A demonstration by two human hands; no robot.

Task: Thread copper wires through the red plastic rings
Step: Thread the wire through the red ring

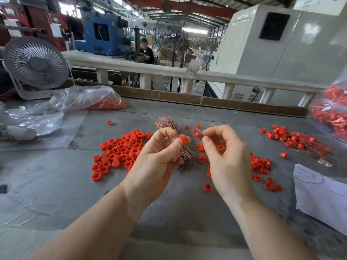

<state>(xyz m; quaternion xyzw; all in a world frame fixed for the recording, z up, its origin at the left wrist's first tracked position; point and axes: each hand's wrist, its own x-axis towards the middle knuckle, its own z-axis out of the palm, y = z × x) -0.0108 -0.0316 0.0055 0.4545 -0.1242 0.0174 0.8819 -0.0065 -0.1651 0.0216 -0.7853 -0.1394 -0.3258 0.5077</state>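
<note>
My left hand (155,158) pinches a red plastic ring (183,139) between thumb and fingertips and also grips a thick bundle of copper wires (166,123) that sticks out above and below the palm. My right hand (227,156) is just right of the ring, its thumb and forefinger pinching a single thin copper wire (198,131) whose tip points at the ring. A heap of loose red rings (120,151) lies left of my hands. More rings (261,166) are scattered on the right. At the far right lies a pile of rings with wires through them (298,139).
The grey table (187,212) carries a clear plastic bag holding red rings (90,99) at the back left and a small grey fan (35,66) behind it. Another bag of red rings (332,113) sits at the right edge, with white paper (321,196) below it.
</note>
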